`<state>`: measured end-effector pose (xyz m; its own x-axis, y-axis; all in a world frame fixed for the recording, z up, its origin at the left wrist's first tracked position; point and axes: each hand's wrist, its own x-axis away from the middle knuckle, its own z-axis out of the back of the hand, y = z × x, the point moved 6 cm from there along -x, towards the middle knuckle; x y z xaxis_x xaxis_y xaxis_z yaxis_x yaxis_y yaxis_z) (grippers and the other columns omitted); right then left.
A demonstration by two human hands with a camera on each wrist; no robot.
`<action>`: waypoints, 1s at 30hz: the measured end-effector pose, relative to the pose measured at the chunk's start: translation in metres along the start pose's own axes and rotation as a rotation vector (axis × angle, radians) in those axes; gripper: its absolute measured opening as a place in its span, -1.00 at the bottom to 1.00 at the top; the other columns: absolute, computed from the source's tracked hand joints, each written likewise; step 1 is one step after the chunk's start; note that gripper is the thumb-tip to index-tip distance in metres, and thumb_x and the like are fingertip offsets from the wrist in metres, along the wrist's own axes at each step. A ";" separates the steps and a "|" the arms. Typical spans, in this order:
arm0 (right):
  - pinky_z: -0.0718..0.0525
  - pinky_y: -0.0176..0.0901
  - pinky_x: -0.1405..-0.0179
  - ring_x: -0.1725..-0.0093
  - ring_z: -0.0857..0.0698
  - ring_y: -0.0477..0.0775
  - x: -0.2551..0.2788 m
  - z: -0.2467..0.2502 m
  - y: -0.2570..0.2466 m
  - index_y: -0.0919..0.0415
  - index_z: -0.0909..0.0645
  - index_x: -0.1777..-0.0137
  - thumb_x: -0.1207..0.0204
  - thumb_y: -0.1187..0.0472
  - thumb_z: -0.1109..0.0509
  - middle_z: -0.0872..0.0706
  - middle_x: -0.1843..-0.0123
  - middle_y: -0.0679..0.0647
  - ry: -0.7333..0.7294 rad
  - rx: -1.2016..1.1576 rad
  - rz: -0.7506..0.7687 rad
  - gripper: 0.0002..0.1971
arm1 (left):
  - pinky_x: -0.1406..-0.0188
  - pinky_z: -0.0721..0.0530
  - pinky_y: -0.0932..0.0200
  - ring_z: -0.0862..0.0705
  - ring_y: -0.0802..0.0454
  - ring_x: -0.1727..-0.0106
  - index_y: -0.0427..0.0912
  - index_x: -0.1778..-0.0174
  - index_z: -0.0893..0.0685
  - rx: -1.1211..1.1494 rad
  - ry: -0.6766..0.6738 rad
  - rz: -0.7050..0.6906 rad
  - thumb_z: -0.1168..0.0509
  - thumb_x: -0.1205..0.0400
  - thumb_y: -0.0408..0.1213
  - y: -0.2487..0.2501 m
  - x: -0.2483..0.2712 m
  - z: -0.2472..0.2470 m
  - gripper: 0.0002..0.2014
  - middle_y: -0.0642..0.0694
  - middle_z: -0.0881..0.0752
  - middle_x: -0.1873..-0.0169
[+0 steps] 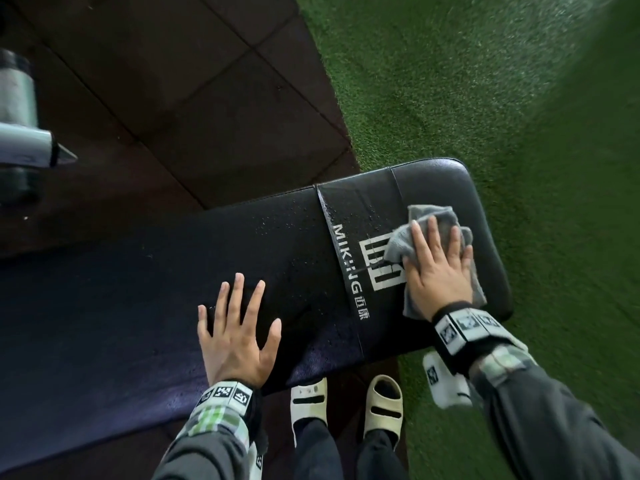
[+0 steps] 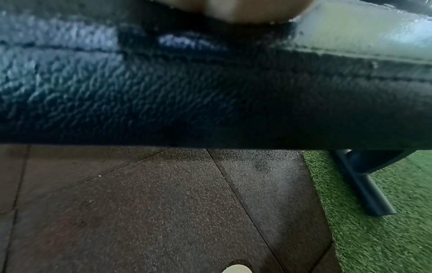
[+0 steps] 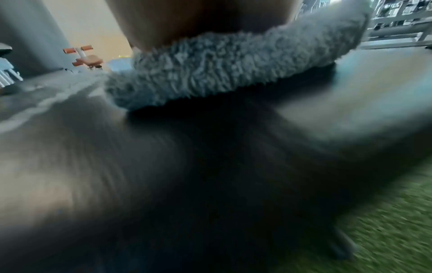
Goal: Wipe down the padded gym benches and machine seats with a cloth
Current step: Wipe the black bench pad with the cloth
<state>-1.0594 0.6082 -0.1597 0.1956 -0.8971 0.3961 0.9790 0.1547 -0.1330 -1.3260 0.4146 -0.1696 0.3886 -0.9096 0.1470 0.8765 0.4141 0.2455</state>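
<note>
With the right hand [image 1: 438,271] pressing flat-fingered on the grey microfibre cloth [image 1: 408,245] at the padded bench's [image 1: 138,289] 3 o'clock end and the left hand [image 1: 235,337] splayed bare at 6 o'clock, the droplets [image 1: 298,244] between could be skipped or let the bracing palm slide.

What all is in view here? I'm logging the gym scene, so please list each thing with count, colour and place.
padded vinyl bench: one, black, white logo, water droplets on top; spans the rubber floor and turf.
fluffy microfibre cloth: one, grey, on the bench's right end, under the right hand.
rubber floor tiles: several, dark brown, left and behind the bench.
artificial turf: one area, green, right side.
bench leg: one, dark metal, on the turf.
slide sandals: two, cream, below the bench edge.
hands: left hand flat on the bench, fingers spread; right hand pressing the cloth.
</note>
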 end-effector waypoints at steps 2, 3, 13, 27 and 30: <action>0.43 0.13 -0.51 -0.64 0.28 0.20 -0.018 0.004 -0.028 -0.23 0.23 -0.62 -0.51 -0.23 0.28 0.26 -0.66 -0.14 -0.029 0.023 0.036 -0.36 | -0.62 0.01 -0.31 -0.17 -0.09 -0.71 0.09 -0.64 -0.33 0.000 -0.011 0.003 -0.06 -0.61 0.18 0.000 0.000 -0.001 -0.36 -0.06 -0.23 -0.70; 0.44 0.14 -0.50 -0.64 0.28 0.21 -0.022 0.004 -0.043 -0.22 0.22 -0.62 -0.51 -0.23 0.28 0.26 -0.66 -0.14 -0.037 0.027 0.083 -0.36 | -0.62 0.01 -0.31 -0.17 -0.09 -0.71 0.09 -0.64 -0.32 -0.002 -0.016 0.005 -0.06 -0.61 0.18 -0.001 0.000 -0.001 -0.36 -0.06 -0.22 -0.70; 0.04 0.17 -0.56 -0.63 -0.05 0.11 0.043 -0.016 -0.025 -0.30 0.02 -0.60 -0.54 -0.09 -0.05 -0.17 -0.63 -0.15 -0.042 0.076 0.456 -0.38 | -0.63 0.01 -0.29 -0.20 -0.10 -0.70 0.08 -0.64 -0.34 0.018 -0.010 -0.008 -0.08 -0.60 0.16 0.001 0.001 0.000 -0.36 -0.07 -0.25 -0.69; 0.34 0.09 -0.56 -0.63 0.22 0.05 0.014 -0.015 -0.071 -0.26 0.17 -0.61 -0.54 -0.13 0.07 0.09 -0.65 -0.21 -0.066 0.004 0.462 -0.37 | -0.61 -0.04 -0.34 -0.17 -0.08 -0.71 0.11 -0.64 -0.31 0.015 -0.038 0.002 -0.07 -0.60 0.18 -0.003 0.002 -0.004 -0.36 -0.03 -0.19 -0.71; 0.19 0.07 -0.58 -0.65 0.04 0.06 0.033 -0.017 -0.045 -0.20 0.05 -0.63 -0.56 -0.09 -0.06 -0.10 -0.65 -0.12 -0.059 -0.031 0.518 -0.36 | -0.61 -0.04 -0.35 -0.18 -0.08 -0.71 0.11 -0.64 -0.32 0.022 -0.027 -0.004 -0.08 -0.61 0.18 -0.002 0.001 -0.003 -0.36 -0.03 -0.21 -0.70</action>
<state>-1.0980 0.5646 -0.1557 0.6578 -0.6812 0.3214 0.7508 0.5590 -0.3520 -1.3262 0.4125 -0.1729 0.3765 -0.9103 0.1719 0.8717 0.4110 0.2669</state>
